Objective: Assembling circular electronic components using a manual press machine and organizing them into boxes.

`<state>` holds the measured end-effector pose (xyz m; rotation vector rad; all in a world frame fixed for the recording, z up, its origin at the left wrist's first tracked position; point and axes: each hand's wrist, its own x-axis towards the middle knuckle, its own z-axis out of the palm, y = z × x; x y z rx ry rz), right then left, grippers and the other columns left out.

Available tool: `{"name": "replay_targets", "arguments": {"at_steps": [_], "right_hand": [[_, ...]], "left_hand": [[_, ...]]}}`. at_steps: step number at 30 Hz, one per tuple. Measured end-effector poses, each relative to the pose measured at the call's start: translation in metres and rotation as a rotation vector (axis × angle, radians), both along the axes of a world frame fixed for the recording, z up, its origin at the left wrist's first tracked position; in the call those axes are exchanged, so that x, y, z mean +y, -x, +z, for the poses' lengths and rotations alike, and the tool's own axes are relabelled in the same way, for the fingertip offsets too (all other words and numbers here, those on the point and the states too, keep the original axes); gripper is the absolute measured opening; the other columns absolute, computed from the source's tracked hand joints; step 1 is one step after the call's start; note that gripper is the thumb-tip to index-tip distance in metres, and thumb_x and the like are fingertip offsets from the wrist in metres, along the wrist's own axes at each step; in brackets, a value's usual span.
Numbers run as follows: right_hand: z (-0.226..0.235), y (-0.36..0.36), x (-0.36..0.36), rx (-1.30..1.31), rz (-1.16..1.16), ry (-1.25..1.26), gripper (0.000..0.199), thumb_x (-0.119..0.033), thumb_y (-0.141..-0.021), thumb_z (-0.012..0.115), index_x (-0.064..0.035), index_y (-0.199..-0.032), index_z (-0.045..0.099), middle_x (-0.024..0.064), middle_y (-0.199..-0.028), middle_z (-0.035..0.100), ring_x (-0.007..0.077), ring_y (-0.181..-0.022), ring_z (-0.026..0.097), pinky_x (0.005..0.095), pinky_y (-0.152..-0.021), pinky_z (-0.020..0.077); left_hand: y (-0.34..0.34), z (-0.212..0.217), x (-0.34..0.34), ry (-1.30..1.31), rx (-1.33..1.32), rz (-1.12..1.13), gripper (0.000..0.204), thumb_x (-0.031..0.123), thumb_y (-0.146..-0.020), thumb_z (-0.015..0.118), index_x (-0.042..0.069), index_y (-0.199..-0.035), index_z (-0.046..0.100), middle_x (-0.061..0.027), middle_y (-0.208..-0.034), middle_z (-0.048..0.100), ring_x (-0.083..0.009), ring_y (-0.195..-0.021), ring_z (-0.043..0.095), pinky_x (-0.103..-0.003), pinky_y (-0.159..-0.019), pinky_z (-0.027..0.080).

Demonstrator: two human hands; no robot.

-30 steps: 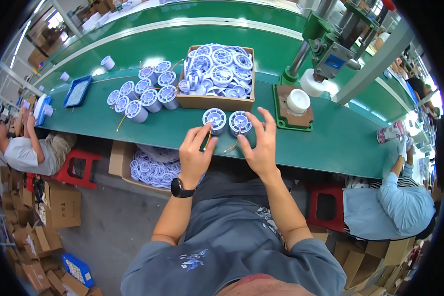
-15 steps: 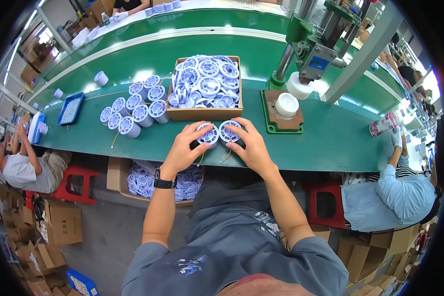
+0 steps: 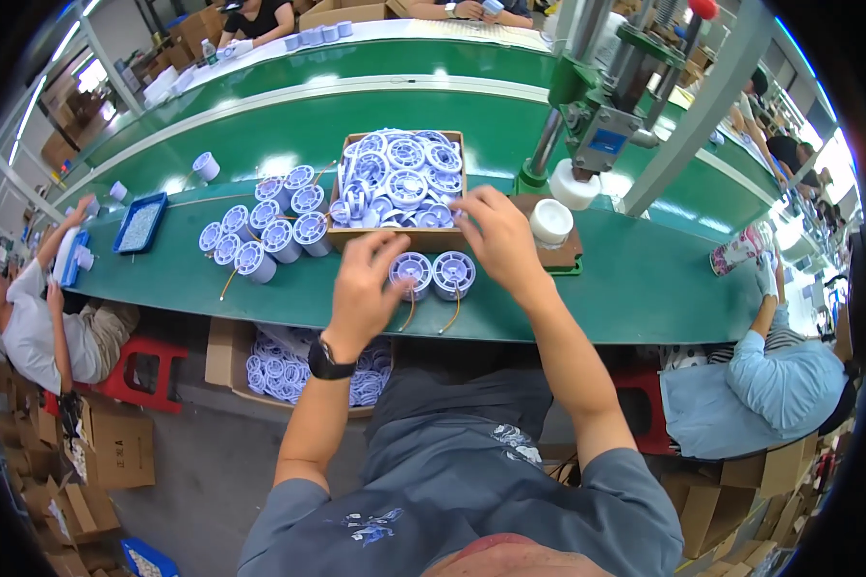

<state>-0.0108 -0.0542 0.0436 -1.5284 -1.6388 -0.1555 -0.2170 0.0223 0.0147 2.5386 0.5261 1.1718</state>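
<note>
Two pale lavender cylinders [image 3: 453, 275] with spoked round tops stand side by side near the bench's front edge, each with a thin orange-brown wire trailing toward me. My left hand [image 3: 364, 284] is just left of the pair, fingers apart and bent, its fingertips by the rim of the left cylinder. My right hand [image 3: 498, 240] is raised beyond the right cylinder, fingers apart and bent at the right front corner of a cardboard box [image 3: 423, 239]. That box is heaped with loose pale spoked rings [image 3: 406, 183]. Nothing shows in either hand.
Several wired cylinders [image 3: 277, 235] cluster left of the box. A green press [image 3: 601, 135] stands at right, a white round piece [image 3: 551, 222] on its base. A blue tray [image 3: 140, 223] lies far left. Below the bench, another box holds rings [image 3: 279, 365]. People sit on both sides.
Both hands have let go of the two cylinders, which stay standing. My right hand has moved up and right to the box corner; my left has drawn slightly left. The view has shifted slightly.
</note>
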Motion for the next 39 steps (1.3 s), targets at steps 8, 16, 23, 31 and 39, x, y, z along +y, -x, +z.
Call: {"name": "replay_targets", "arguments": {"at_steps": [8,16,23,31,39], "right_hand": [[-0.003,0.003,0.041,-0.252,-0.137,0.225,0.009,-0.012,-0.079,0.063,-0.0050,-0.085,0.065,0.0134,-0.089,0.060,0.0301,-0.092,0.062,0.0417,-0.070,0.0530],[-0.018,-0.001,0.040,-0.284,-0.155,0.082,0.006,-0.008,-0.078,0.060,-0.0033,-0.082,0.061,0.0129,-0.089,0.060,0.0300,-0.090,0.062,0.0420,-0.066,0.0528],[-0.017,0.000,0.050,-0.251,-0.151,-0.041,0.007,-0.006,-0.078,0.060,-0.0030,-0.084,0.058,0.0122,-0.085,0.062,0.0301,-0.084,0.063,0.0412,-0.066,0.0520],[-0.005,-0.009,0.052,-0.126,-0.028,-0.160,0.007,-0.004,-0.080,0.064,-0.0036,-0.086,0.061,0.0134,-0.086,0.065,0.0304,-0.075,0.064,0.0387,-0.065,0.0512],[-0.048,0.003,-0.064,-0.096,-0.121,-0.214,0.024,0.007,-0.073,0.068,-0.0025,-0.095,0.066,0.0096,-0.088,0.064,0.0286,-0.080,0.065,0.0360,-0.068,0.0529]], "left_hand": [[-0.027,0.022,0.040,0.058,-0.013,0.195,0.017,0.006,-0.080,0.072,0.001,-0.095,0.071,-0.0123,-0.089,0.063,-0.0277,-0.077,0.061,-0.036,-0.071,0.049],[0.026,0.000,-0.002,-0.015,-0.271,0.316,0.012,0.003,-0.081,0.070,0.001,-0.093,0.072,-0.0126,-0.093,0.065,-0.0259,-0.083,0.064,-0.034,-0.072,0.051],[0.049,-0.050,-0.018,0.030,-0.014,0.314,0.015,0.002,-0.080,0.070,0.002,-0.095,0.072,-0.0126,-0.101,0.068,-0.0291,-0.094,0.064,-0.037,-0.082,0.050],[0.045,-0.048,-0.022,0.246,-0.101,0.321,0.025,0.002,-0.079,0.071,0.002,-0.103,0.070,-0.0122,-0.104,0.070,-0.0280,-0.100,0.063,-0.037,-0.086,0.049],[0.009,-0.016,-0.032,0.292,-0.341,0.186,0.024,0.005,-0.077,0.073,0.003,-0.101,0.072,-0.0109,-0.105,0.071,-0.0285,-0.093,0.062,-0.037,-0.085,0.048]]}}
